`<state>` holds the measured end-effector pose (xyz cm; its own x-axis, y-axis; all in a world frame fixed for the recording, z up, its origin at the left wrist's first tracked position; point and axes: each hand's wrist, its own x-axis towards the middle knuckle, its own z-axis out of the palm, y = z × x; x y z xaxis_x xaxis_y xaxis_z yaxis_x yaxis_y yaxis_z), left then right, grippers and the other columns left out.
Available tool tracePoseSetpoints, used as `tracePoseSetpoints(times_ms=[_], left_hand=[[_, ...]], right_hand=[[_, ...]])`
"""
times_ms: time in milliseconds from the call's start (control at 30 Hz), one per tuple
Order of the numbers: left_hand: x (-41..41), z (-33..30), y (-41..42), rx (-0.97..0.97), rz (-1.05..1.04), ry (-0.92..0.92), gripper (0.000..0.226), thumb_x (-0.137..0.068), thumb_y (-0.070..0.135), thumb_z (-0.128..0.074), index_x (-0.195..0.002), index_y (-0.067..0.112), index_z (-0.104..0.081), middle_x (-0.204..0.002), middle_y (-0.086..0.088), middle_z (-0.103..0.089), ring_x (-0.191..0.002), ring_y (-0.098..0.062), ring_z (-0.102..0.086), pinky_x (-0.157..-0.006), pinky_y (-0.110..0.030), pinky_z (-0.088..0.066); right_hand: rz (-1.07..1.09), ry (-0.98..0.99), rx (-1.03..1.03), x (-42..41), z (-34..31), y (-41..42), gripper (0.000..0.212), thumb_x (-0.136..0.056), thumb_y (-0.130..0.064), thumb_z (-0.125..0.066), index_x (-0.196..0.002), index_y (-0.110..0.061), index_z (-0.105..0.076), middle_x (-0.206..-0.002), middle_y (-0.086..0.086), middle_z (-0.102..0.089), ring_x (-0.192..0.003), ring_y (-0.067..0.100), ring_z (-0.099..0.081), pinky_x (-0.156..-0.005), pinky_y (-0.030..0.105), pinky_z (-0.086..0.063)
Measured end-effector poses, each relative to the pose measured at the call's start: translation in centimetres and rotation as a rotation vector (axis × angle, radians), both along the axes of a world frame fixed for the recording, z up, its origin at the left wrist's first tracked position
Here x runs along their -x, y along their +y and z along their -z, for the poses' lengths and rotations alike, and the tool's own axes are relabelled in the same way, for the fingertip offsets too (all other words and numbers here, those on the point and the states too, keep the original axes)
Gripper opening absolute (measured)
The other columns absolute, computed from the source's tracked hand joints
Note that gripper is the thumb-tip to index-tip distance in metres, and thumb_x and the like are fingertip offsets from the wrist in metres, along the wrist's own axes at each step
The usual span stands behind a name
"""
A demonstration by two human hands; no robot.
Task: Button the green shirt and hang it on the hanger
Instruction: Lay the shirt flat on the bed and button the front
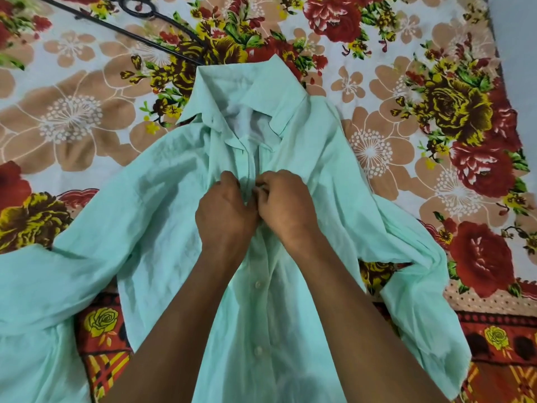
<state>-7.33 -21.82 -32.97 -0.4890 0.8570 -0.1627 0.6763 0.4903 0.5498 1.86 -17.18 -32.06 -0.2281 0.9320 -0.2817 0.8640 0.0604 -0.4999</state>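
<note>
I look down at a pale green shirt point(162, 228) spread front-up on a bed covered by a flowered bedsheet point(72, 112). Its collar point(261, 91) points away from me, and its sleeves trail out to either side. My two hands meet at the middle of the shirt's chest, just below the collar opening. My left hand point(225, 210) has its fingers curled, pinching the left edge of the front strip. My right hand point(286, 205) is also curled, pinching the opposite edge right beside it, so the two hands touch at the knuckles. What sits between the fingertips is too small for me to make out. Below my wrists, two white buttons point(257, 284) on the front strip appear fastened. A dark hanger point(139, 27) lies on the bedsheet beyond the collar, at the upper left, well apart from both hands.
</note>
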Motion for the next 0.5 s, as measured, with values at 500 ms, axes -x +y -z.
tracePoseSetpoints(times_ms=[500], left_hand=[[3.0,0.6,-0.6,-0.067,-0.336,-0.72,0.014,-0.089,0.028,-0.077,-0.074,0.025,-0.077,-0.059,0.015,-0.067,-0.053,0.005,-0.057,-0.064,-0.021,-0.045]], right_hand=[[0.188,0.105,-0.116,-0.7,2.5,-1.5,0.022,-0.096,-0.039,-0.067,-0.107,-0.021,-0.075,-0.099,-0.004,-0.069,-0.097,0.015,-0.064,-0.086,0.034,-0.055]])
